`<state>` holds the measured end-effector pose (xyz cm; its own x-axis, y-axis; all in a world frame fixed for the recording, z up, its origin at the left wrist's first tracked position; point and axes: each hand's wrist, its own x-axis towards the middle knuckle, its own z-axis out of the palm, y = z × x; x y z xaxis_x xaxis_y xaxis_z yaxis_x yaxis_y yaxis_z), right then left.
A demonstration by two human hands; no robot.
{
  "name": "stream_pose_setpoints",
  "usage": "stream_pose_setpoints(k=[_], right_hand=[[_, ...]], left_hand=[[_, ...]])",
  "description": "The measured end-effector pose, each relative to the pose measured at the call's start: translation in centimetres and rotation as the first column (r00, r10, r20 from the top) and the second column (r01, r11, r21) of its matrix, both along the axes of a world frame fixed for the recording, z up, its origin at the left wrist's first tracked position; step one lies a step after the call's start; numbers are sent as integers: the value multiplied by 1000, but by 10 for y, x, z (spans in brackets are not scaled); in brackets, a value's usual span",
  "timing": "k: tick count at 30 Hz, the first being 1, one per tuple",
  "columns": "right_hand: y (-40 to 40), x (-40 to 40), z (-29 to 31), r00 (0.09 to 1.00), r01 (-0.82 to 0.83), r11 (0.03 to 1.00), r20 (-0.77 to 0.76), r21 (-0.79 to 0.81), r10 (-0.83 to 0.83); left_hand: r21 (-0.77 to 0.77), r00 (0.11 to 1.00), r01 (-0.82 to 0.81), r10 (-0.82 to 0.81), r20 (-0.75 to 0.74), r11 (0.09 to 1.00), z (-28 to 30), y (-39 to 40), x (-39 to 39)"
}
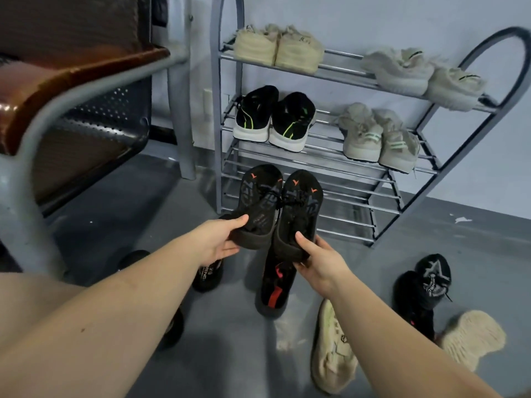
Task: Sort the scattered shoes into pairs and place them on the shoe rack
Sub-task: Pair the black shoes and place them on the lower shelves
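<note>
Left hand (221, 239) grips the heel of one black shoe (258, 208), thumb on top, fingers curled beneath. Right hand (319, 259) grips the heel of a second black shoe (300, 214) the same way. Both shoes carry orange marks at the toe, are held side by side and touching, toes toward 12 o'clock, just in front of the bottom tier of the shoe rack (370, 193).

Rack stands against the wall. Top tier: a cream pair (277, 47) at the 11 o'clock end, a pale grey-white pair (422, 76) at the 1 o'clock end. Middle tier: black pair with green stripes and white soles (274, 117) at left, beige pair (379, 137) at right. Lower tiers hold nothing visible.

Floor (230, 354), loose shoes: a black shoe with red markings (275, 288) directly below the held pair; a black shoe with white lettering (208, 272) at 9 o'clock of it, partly hidden by the left forearm; a cream shoe (330, 351) at 5 o'clock, on its side; two dark shoes (425, 285) at 3 o'clock; a cream knit shoe (471, 337) just beyond those, at 4 o'clock.

A metal-framed chair (86, 81) stands at 10 o'clock.
</note>
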<state>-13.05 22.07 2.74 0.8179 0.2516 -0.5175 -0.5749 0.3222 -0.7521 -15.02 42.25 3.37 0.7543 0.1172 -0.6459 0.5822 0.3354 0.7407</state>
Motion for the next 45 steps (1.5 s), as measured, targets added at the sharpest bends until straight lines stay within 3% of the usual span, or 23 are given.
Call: stream_pose_setpoints(k=[22,30,38,43,45], right_hand=[[76,205,-39,994,-108,982,-2,-157,109],[92,232,-48,996,-81,977,17,-195,86],[100,236,-63,997,-65,951,11,-304,72],[100,233,-63,987,-81,896,90,-436,133],[99,228,-61,972,-97,828,128,-552,199]], left_hand=[[3,985,-173,173,2,985,-44,60,181],[-39,973,-224,226,41,974,-69,59,203],[65,958,-278,271,96,958,-86,57,216],[106,946,-319,310,97,942,-87,54,213],[211,940,-341,331,81,916,-88,47,205]])
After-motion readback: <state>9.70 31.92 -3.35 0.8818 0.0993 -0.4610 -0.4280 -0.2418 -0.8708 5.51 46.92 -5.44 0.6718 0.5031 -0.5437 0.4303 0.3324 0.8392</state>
